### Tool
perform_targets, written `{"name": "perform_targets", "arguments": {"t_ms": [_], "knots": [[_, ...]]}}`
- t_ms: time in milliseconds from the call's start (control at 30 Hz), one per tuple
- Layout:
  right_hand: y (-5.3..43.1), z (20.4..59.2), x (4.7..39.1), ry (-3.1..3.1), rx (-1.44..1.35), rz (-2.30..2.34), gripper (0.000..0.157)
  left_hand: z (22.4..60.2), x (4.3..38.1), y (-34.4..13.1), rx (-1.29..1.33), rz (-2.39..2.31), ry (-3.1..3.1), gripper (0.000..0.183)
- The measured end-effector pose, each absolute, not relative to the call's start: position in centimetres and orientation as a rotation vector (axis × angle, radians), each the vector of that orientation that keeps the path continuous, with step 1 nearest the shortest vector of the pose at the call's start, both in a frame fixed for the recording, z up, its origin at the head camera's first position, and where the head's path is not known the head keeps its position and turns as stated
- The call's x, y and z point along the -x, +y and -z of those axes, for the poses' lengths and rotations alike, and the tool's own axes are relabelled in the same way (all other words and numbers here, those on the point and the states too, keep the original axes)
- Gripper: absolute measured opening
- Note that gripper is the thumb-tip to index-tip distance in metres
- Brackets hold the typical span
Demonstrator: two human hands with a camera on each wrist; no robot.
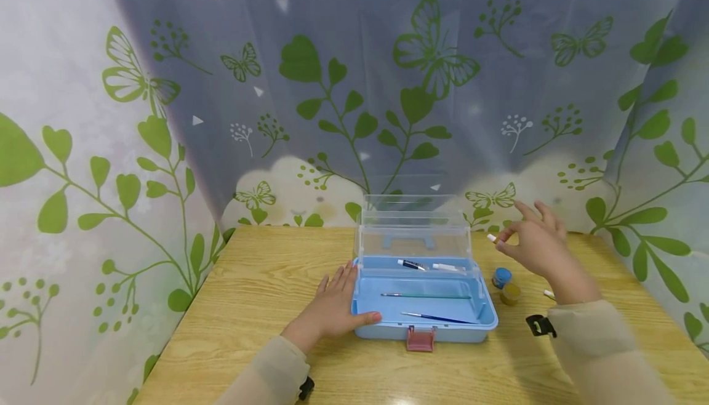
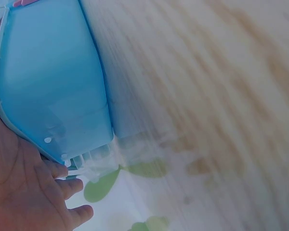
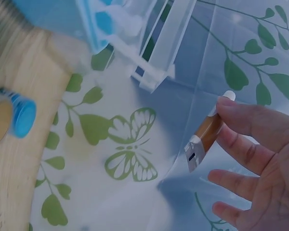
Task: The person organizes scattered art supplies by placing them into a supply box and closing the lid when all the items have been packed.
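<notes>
The bench (image 1: 249,288) carries an open blue box (image 1: 382,333). The left hand (image 1: 334,308) rests on its left side, fingers outstretched. The right hand (image 1: 536,248) pinches an orange tube (image 3: 208,130) in its fingers, raised to the box's right.

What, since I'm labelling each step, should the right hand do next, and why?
Probably lower the orange tube into the blue box: the right hand pinches it in midair, the clear lid stands open, two other tubes lie inside, and the left hand rests against the box.
</notes>
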State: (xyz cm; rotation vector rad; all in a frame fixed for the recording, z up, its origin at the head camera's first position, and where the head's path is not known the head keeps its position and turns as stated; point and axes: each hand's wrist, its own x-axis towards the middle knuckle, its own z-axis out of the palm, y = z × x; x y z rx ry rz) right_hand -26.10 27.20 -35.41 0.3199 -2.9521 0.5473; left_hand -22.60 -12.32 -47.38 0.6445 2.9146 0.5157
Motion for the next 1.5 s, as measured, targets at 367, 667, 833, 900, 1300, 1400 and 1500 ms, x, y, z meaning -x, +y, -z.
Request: {"name": "perform_targets", "arguments": {"t_ms": [367,667,833,900,1300,1400,1500], "knots": [[24.8,34.8,26.6,-2.912,-0.352,-0.603,0.01,47.2,22.5,-12.2,-0.628,-0.5,2.903,0.115],[22.1,34.0,26.9,-2.906,-0.405,-0.638,0.01,47.3,22.5,-12.3,-0.625,-0.498,2.91,0.115],[20.3,33.7,27.0,-2.914,-0.435,-0.621,0.01,47.3,22.5,-12.3,-0.626,-0.504,2.905,0.115],[19.5,33.6,27.2,-2.916,-0.456,-0.615,0.01,47.3,22.5,-12.3,-0.627,-0.507,2.907,0.116],[14.9,34.8,28.8,-2.905,-0.599,-0.563,0.016,47.6,22.6,-12.3,-0.62,-0.519,2.907,0.114],[13.9,35.2,28.9,-2.904,-0.617,-0.54,0.016,47.7,22.7,-12.3,-0.615,-0.528,2.907,0.115],[13.1,35.3,28.8,-2.902,-0.639,-0.528,0.015,47.8,22.8,-12.3,-0.615,-0.525,2.91,0.116]]}}
